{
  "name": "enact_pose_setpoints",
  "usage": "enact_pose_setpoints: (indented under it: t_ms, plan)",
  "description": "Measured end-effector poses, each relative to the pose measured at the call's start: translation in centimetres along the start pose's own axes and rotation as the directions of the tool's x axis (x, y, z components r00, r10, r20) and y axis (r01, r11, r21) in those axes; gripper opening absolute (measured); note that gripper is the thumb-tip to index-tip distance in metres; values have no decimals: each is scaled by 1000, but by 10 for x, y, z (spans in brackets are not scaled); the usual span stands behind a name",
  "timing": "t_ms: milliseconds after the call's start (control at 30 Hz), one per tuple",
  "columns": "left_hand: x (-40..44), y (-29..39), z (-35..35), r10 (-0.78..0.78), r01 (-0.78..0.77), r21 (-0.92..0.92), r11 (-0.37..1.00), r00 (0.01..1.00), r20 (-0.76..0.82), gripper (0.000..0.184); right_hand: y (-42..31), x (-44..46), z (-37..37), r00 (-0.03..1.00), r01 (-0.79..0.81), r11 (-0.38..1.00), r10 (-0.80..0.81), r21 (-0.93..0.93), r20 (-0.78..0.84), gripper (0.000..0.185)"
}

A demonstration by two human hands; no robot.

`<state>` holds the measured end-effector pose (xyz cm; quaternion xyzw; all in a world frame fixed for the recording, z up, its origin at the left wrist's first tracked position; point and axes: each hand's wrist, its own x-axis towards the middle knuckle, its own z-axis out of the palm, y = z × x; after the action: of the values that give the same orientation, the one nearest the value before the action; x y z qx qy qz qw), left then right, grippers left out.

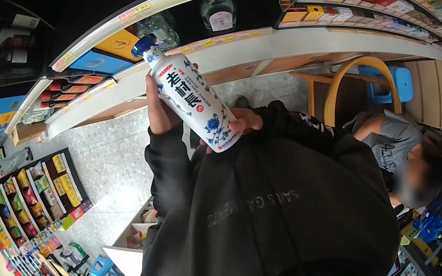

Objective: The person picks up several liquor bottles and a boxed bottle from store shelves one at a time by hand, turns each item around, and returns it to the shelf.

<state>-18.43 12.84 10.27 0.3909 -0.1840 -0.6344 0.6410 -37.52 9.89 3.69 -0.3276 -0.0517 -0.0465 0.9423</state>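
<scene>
While left hand (159, 106) curls round the upper bottle (189, 93) | right hand (246, 121) grips its base | tilted between both hands

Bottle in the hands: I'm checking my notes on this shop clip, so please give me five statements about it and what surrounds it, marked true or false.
1. The bottle has a blue cap. True.
2. Only one hand touches the bottle. False: the left hand and the right hand both hold it.
3. The right hand is nearer the bottle's base than its cap. True.
4. The bottle's largest characters are red. False: the largest characters are black.
5. A wooden chair appears right of the bottle. True.
</scene>
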Motion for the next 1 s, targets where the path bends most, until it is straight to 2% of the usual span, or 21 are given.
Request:
enact_pose_setpoints:
  t_ms: [33,133,367,567,767,833,1000]
  plan:
    - [0,0,0,-5,5,-11,1000,1000,13,61,2,0,-1,1000,17,998,-17,59,13,74]
    - [1,-1,1,15,-15,20,1000,1000,-26,60,-4,2,4,1000,23,997,-25,76,18,76]
    - [4,-1,8,12,-12,2,1000,1000,-10,59,-7,-2,8,1000,-2,994,5,106,-30,75]
    - [6,-1,16,35,-35,-11,999,999,-9,58,-6,-3,6,997,16,998,-11,59,-72,76]
    - [6,2,23,105,-107,57,993,994,42,54,0,-2,-1,998,42,999,-43,-9,-54,71]
    - [6,1,22,150,-151,99,984,988,20,53,-3,-2,4,994,18,994,-30,-110,-106,73]
    - [9,2,16,186,-183,156,971,983,-5,50,-1,-3,2,991,26,990,-43,-136,-127,72]
